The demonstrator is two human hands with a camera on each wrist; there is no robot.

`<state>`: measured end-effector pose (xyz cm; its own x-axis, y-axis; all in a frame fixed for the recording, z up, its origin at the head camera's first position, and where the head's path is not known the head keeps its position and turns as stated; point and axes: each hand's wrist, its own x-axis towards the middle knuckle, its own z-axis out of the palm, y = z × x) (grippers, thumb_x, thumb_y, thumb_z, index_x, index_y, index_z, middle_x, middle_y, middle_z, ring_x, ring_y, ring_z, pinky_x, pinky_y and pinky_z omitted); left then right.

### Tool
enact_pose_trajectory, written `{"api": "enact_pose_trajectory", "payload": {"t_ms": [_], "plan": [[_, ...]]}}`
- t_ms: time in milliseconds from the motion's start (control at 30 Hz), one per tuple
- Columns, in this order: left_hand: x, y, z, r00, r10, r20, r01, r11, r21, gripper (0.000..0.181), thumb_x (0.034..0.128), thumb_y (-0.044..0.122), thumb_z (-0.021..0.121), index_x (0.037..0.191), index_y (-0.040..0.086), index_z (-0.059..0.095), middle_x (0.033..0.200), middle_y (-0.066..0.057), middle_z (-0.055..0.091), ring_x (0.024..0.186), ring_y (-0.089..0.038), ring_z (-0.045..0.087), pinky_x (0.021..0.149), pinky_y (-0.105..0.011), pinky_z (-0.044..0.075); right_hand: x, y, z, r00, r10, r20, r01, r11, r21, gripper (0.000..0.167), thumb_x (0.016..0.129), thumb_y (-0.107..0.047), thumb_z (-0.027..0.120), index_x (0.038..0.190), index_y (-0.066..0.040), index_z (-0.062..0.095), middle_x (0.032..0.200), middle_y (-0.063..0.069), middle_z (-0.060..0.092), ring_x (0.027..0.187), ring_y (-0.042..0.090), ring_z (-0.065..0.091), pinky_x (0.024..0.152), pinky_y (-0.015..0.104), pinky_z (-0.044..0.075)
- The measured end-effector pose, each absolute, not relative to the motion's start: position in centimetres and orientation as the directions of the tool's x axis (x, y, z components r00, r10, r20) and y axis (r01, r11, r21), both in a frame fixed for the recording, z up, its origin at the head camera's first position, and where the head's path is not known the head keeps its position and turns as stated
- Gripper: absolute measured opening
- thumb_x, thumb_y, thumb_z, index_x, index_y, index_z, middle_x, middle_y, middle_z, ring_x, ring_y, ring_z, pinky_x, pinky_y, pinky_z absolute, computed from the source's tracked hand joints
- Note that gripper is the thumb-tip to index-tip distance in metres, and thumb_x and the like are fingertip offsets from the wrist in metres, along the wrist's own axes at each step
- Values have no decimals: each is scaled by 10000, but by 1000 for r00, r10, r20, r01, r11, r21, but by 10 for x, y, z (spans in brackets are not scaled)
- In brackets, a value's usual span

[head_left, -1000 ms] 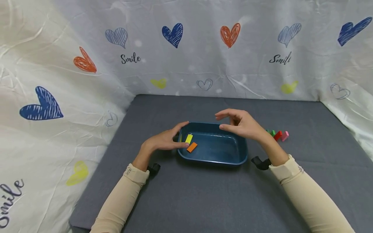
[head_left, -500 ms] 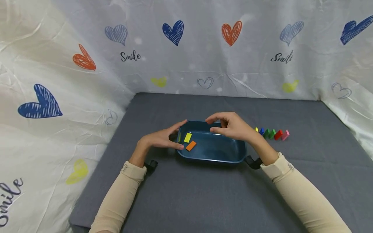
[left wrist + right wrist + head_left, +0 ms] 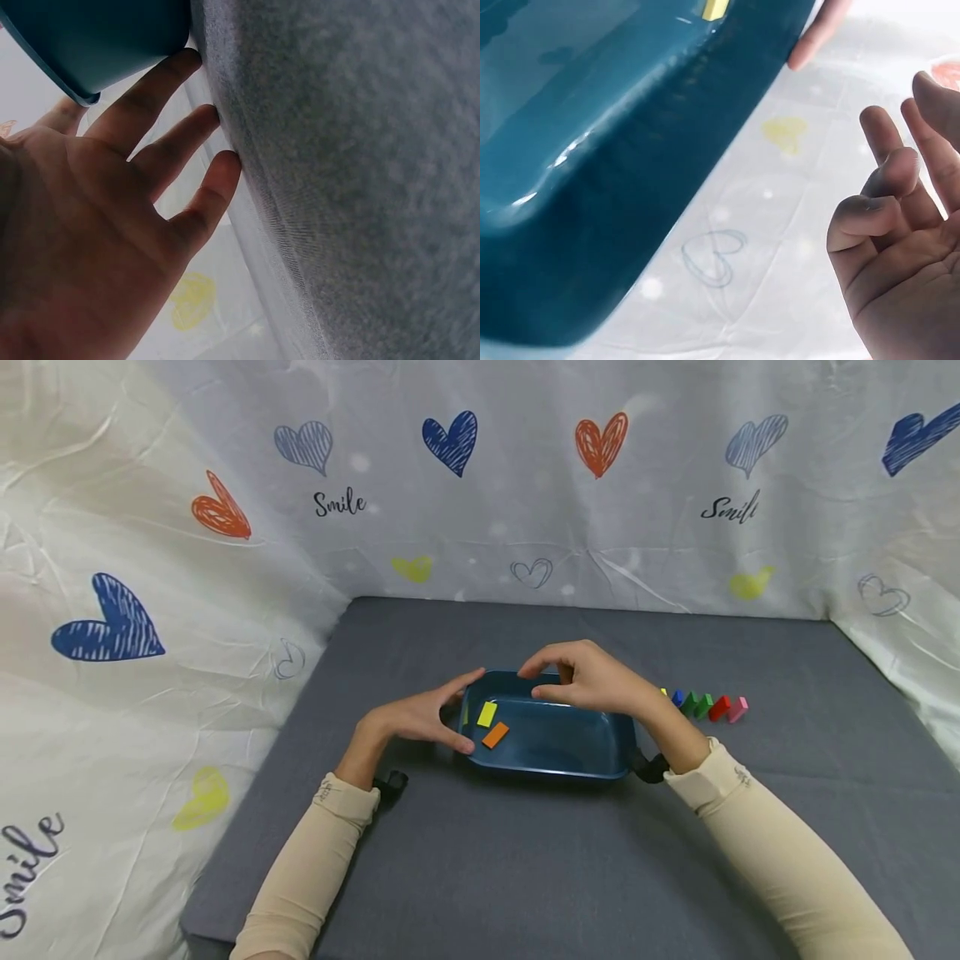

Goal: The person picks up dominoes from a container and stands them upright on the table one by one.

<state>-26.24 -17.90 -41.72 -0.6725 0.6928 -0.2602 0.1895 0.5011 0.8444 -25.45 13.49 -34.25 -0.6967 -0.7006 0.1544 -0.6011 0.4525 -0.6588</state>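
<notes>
A dark blue tray point(image 3: 555, 743) lies on the grey cloth, with a yellow block point(image 3: 487, 714) and an orange block point(image 3: 496, 735) inside its left end. My left hand point(image 3: 420, 717) spans the tray's left end, the thumb by the near corner and a finger at the far one. Long, spread fingers point(image 3: 161, 86) meet the tray's outer wall in the left wrist view. Above the tray's far side hovers my right hand point(image 3: 588, 677), bent-fingered, with a gap between thumb and index. Nothing shows between its fingers in the right wrist view.
Right of the tray stands a row of small blocks, including a blue block point(image 3: 678, 698), a green block point(image 3: 702, 706), a red block point(image 3: 719, 708) and a pink block point(image 3: 738, 709). My right forearm partly hides the row. A white curtain point(image 3: 525, 510) hangs behind the table.
My right hand has shifted left across the tray, uncovering more of the block row. The left thumb has moved from over the tray's inside to its near corner.
</notes>
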Motion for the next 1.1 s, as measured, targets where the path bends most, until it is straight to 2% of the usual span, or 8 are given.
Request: {"api": "enact_pose_trajectory", "payload": {"t_ms": [200, 400, 533, 667, 833, 900, 1100], "plan": [[-262, -179, -416, -676, 683, -277, 185, 521, 833, 1193, 790, 466, 867, 1627, 433, 17, 1719, -21, 107, 1558, -334, 217, 1208, -630, 272, -264, 113, -344, -630, -766, 127, -651, 431, -625, 237, 918, -129, 766, 1153, -156, 763, 1134, 13, 743, 591, 173, 519, 575, 266, 465], [-263, -179, -417, -671, 687, -279, 183, 518, 835, 1180, 801, 449, 863, 1624, 440, 16, 1727, -26, 67, 1572, -345, 183, 1207, -630, 276, -274, 93, -352, -556, -827, 78, -705, 420, -572, 251, 887, -105, 787, 1137, -117, 764, 1119, 99, 749, 836, 220, 647, 680, 288, 527], [-262, -180, -416, -673, 680, -289, 175, 526, 832, 1172, 802, 450, 862, 1618, 456, 21, 1729, -20, 54, 1578, -348, 165, 1206, -633, 278, -279, 85, -362, -525, -851, 26, -694, 410, -592, 284, 880, -108, 795, 1161, -103, 754, 1141, 131, 743, 964, 304, 680, 732, 297, 539], [-262, -180, -416, -673, 680, -291, 173, 527, 832, 1165, 806, 448, 859, 1612, 472, 18, 1729, -28, 47, 1579, -354, 158, 1204, -634, 281, -285, 80, -371, -507, -862, 3, -679, 398, -617, 295, 874, -100, 800, 1163, -72, 747, 1125, 150, 740, 965, 338, 674, 733, 356, 550], [-262, -181, -417, -668, 690, -280, 180, 514, 839, 1169, 805, 444, 861, 1615, 464, 18, 1730, -31, 40, 1578, -360, 155, 1204, -635, 280, -291, 75, -383, -472, -881, -14, -713, 391, -582, 272, 856, -99, 817, 1117, -54, 753, 1085, 134, 744, 968, 321, 675, 838, 449, 567], [-261, -181, -416, -667, 691, -277, 182, 512, 840, 1169, 804, 447, 861, 1614, 465, 19, 1729, -30, 45, 1578, -355, 155, 1199, -633, 291, -291, 73, -387, -457, -889, -27, -725, 389, -569, 258, 848, -107, 827, 1093, -63, 758, 1069, 115, 744, 974, 305, 677, 869, 451, 567], [-261, -180, -416, -677, 680, -282, 187, 530, 827, 1156, 805, 453, 859, 1607, 485, 27, 1724, -31, 77, 1578, -334, 166, 1189, -621, 316, -290, 67, -394, -430, -899, -77, -736, 399, -546, 235, 839, -170, 851, 1042, -91, 763, 1022, 65, 740, 925, 239, 673, 829, 368, 571]]}}
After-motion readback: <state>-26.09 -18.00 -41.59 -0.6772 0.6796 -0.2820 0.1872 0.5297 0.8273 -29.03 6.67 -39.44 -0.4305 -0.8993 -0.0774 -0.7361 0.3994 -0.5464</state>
